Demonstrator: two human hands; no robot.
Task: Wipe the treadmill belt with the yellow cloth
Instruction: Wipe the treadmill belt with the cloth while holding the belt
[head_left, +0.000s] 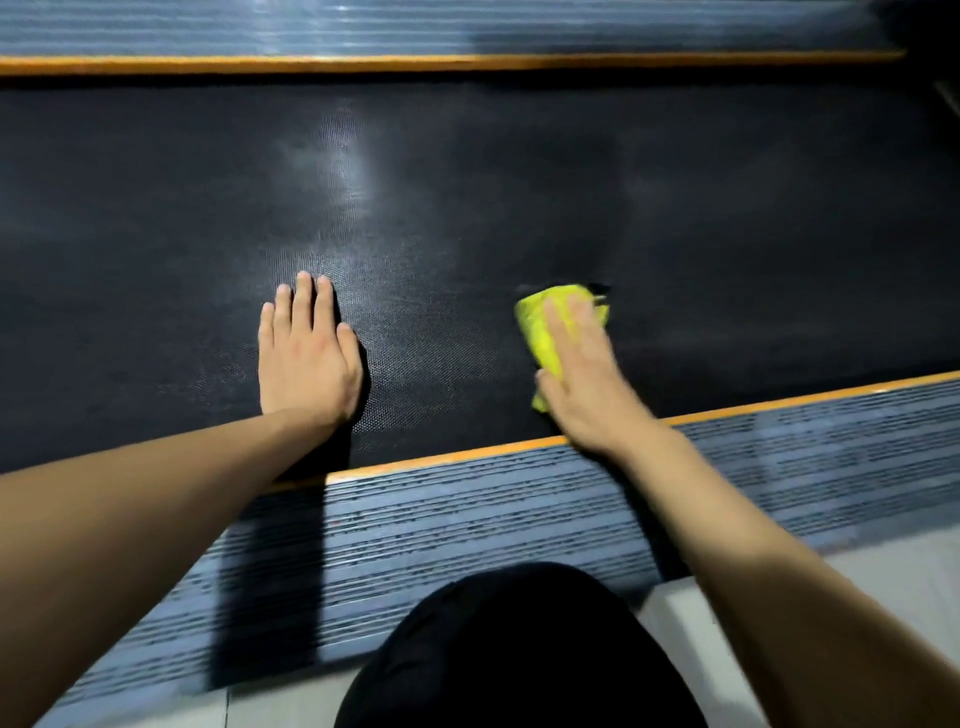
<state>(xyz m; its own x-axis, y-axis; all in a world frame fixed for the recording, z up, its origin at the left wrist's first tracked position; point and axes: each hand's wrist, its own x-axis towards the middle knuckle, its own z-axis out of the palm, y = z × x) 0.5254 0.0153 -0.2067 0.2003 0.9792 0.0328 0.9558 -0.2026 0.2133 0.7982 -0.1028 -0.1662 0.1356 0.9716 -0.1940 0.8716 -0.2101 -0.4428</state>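
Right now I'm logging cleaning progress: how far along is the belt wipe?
Midway at best. The right hand presses the yellow cloth flat on the belt near the orange edge strip; the left hand braces. No clear cleaned patch shows; the far belt looks unreached.

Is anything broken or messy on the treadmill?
Nothing looks broken or spilled. The black belt lies flat between its orange-edged side rails. The left hand rests flat on it, and the right hand presses the yellow cloth down. The pale patch is only light shining.
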